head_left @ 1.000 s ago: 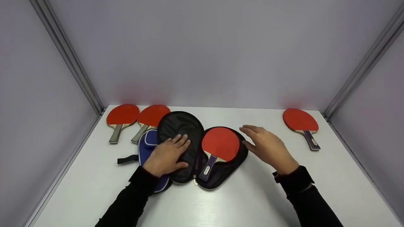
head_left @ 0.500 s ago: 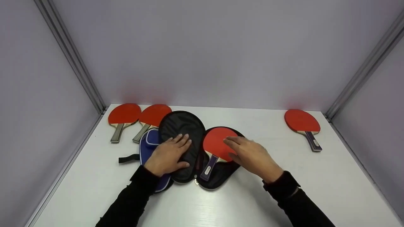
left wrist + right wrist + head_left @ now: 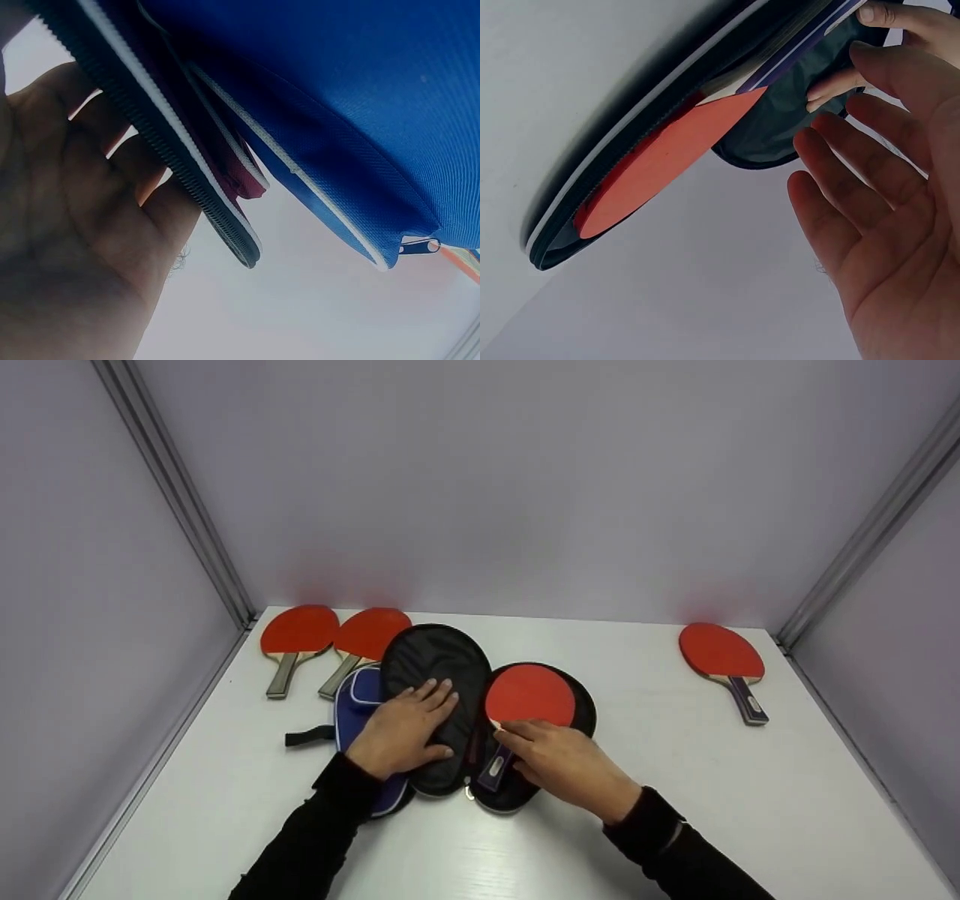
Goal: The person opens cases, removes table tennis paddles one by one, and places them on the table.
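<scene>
My left hand (image 3: 405, 730) rests spread on the black-lined flap (image 3: 442, 660) of an unzipped paddle case. In the left wrist view, the flap's zipper edge (image 3: 161, 142) and maroon outer side (image 3: 217, 150) show beside the fingers. A red table tennis paddle (image 3: 529, 694) lies in the case's other half (image 3: 585, 709). My right hand (image 3: 566, 765) is over the paddle's purple handle (image 3: 496, 769) and partly covers it. In the right wrist view, its fingers (image 3: 821, 214) look loosely bent, with nothing between them.
A blue case (image 3: 352, 720) with a black strap (image 3: 309, 736) lies under the flap. Two red paddles (image 3: 300, 630) (image 3: 373, 634) lie at the back left, another red paddle (image 3: 721, 651) at the back right. Walls (image 3: 480, 495) enclose the white table (image 3: 675, 780).
My right hand has moved left and nearer, from the case's right side across the paddle to above its handle. The left hand has stayed on the flap.
</scene>
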A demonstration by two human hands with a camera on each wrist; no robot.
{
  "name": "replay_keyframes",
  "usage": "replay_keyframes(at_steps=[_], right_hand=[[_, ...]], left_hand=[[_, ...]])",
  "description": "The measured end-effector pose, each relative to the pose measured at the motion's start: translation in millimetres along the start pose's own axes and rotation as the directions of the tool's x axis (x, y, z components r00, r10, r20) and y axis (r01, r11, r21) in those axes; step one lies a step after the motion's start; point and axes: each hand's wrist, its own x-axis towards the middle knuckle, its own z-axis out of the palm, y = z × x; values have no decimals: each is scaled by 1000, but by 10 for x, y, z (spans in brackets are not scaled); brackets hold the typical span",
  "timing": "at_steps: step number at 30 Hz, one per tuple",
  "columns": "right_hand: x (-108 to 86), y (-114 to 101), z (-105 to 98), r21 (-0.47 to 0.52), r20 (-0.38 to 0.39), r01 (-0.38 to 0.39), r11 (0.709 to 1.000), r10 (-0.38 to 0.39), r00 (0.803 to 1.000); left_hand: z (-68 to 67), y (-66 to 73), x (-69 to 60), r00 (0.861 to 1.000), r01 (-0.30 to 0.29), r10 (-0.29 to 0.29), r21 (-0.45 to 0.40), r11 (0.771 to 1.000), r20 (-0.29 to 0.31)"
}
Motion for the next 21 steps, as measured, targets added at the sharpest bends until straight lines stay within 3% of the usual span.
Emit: replay_keyframes(at_steps=[7,12,15,21], right_hand=[[-1,-107,49,-31,50,84,996,-83,995],[3,-157,104,-32,94,186,982,-182,979],[12,-173,127,-25,121,203,979,-198,973],[15,-157,150,-27,66,206,978,-204,977]], left_hand=[[5,4,-15,1000,0,0,-12,1000,1],[-4,7,-21,1000,0,0,-30,1000,9],[-2,3,-13,1000,-5,5,-26,1000,2],[1,-4,-5,1000,-3,3,-27,1000,-5]])
